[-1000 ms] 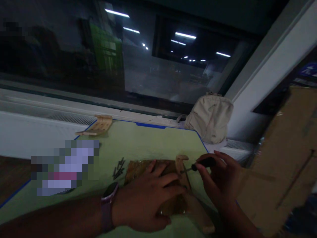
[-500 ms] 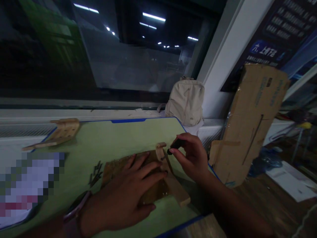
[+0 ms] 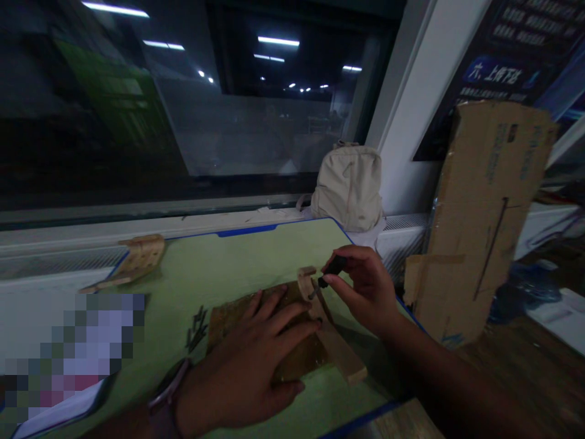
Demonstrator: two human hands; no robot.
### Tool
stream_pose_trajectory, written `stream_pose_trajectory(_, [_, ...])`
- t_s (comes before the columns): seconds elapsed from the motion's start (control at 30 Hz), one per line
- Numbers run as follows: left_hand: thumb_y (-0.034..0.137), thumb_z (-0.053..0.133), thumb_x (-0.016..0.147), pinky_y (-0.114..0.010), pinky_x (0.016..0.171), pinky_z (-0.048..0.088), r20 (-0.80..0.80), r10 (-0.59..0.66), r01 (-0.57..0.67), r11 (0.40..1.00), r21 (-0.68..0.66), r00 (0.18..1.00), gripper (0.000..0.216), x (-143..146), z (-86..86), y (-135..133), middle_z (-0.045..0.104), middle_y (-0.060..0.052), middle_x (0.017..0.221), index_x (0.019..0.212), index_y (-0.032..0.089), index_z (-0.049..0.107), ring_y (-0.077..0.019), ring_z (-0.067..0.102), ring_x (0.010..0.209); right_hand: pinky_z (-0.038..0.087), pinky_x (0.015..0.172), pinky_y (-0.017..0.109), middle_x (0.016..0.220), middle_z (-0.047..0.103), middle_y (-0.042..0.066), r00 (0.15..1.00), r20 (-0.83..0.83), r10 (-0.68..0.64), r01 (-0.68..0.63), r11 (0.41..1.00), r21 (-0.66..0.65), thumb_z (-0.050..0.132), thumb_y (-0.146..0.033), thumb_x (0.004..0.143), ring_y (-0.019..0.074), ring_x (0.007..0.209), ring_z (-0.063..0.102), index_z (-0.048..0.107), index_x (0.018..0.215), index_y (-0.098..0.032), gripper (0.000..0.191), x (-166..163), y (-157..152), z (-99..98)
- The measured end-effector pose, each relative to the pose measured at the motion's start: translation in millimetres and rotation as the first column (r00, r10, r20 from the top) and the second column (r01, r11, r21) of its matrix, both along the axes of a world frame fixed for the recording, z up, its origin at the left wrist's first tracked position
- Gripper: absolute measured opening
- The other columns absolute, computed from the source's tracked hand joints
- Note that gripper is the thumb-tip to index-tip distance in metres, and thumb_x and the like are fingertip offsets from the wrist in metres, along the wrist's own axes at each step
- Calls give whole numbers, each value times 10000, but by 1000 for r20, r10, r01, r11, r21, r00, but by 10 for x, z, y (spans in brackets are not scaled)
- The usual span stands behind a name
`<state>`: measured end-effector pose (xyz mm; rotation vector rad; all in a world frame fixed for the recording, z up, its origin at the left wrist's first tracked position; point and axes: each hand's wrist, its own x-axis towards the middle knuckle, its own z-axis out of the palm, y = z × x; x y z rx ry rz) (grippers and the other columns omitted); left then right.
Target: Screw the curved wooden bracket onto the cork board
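Two hands around wooden piece (image 3: pixel 340 347): left hand (image 3: pixel 242 347) spread flat on it, right hand (image 3: pixel 361 286) pinching screwdriver (image 3: pixel 333 268) at it.

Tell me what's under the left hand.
The left hand rests on a flat brown wooden board, which lies on the green mat. What lies beneath the palm itself is hidden.

A free lane is opening on the green worktop (image 3: pixel 256 253) behind the hands, btwn a wood cut-out (image 3: pixel 141 259) and a beige backpack (image 3: pixel 348 189). Loose fasteners (image 3: pixel 196 329) are lying in the way left of the left hand (image 3: pixel 247 350), w/ a blurred item (image 3: pixel 75 347) further left. A cardboard box (image 3: pixel 484 219) is blocking the side past the right hand (image 3: pixel 365 286), and a wood plank (image 3: pixel 338 350) is jutting toward the front edge.
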<state>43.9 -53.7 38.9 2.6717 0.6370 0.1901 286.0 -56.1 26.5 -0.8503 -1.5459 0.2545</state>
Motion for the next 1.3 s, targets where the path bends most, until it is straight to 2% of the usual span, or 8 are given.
stream_pose_trajectory(0.17, [292,797,820,-758,1253,189,22,-1,1,1000,13,1000,794,-6,-1,-2,442,-33,1644,1548,362,485,-455,239,1573,634,761,398,961,722,53,989,133,-59,37,986,161,697,-220,945,215,885,717,669,1230,-289,294,29,-23,45])
stream_pose_trajectory(0.3, [270,783,821,-753,1249,205,23,-3,3,1000,9,1000,783,-18,4,-10,440,-32,1645,1538,365,484,-453,263,1560,655,866,466,1110,775,88,983,176,46,-65,993,101,592,-207,1008,250,1056,757,661,1306,-307,322,7,-86,103])
stream_pose_trajectory(0.43, [280,786,818,-752,1254,178,15,-4,4,1000,-3,1000,833,-26,-16,-12,407,-7,1669,1564,396,435,-448,221,1574,658,786,376,1032,765,59,995,80,60,-66,995,70,644,-198,999,200,929,764,664,1271,-303,293,-8,-78,88])
stream_pose_trajectory(0.6, [293,783,821,-748,1262,146,-15,-2,2,1000,-13,1000,842,-25,-27,1,397,-5,1678,1579,386,429,-450,185,1586,599,680,340,864,697,30,988,113,-102,79,978,191,723,-188,932,195,802,689,707,1123,-285,215,42,-20,100])
stream_pose_trajectory(0.77, [379,815,825,-733,1245,191,-16,-11,11,1000,27,1000,787,-4,36,0,470,-48,1622,1540,307,495,-464,273,1533,625,906,430,1139,760,75,986,161,-36,27,998,62,622,-167,991,238,1096,727,694,1287,-321,341,48,-78,110])
stream_pose_trajectory(0.9, [506,803,861,-706,1225,231,26,-35,32,995,93,999,767,-2,11,10,510,-51,1583,1529,296,490,-426,333,1493,657,827,393,1116,783,68,994,100,40,-42,999,17,642,-150,986,226,1019,766,689,1288,-320,349,50,-96,76])
stream_pose_trajectory(1.13, [551,767,877,-692,1194,267,76,-50,38,989,144,996,739,-9,-70,33,513,-36,1580,1516,309,485,-418,345,1484,592,780,351,1047,709,43,943,280,-178,133,976,171,734,-118,915,204,920,723,732,1273,-332,417,140,-68,139])
stream_pose_trajectory(1.3, [543,756,887,-713,1161,306,60,-46,37,988,147,997,713,-3,-48,33,521,-52,1566,1502,298,494,-439,366,1469,585,964,372,1233,751,55,951,310,-22,-4,997,82,606,-84,984,221,1154,713,647,1423,-357,518,130,-92,116])
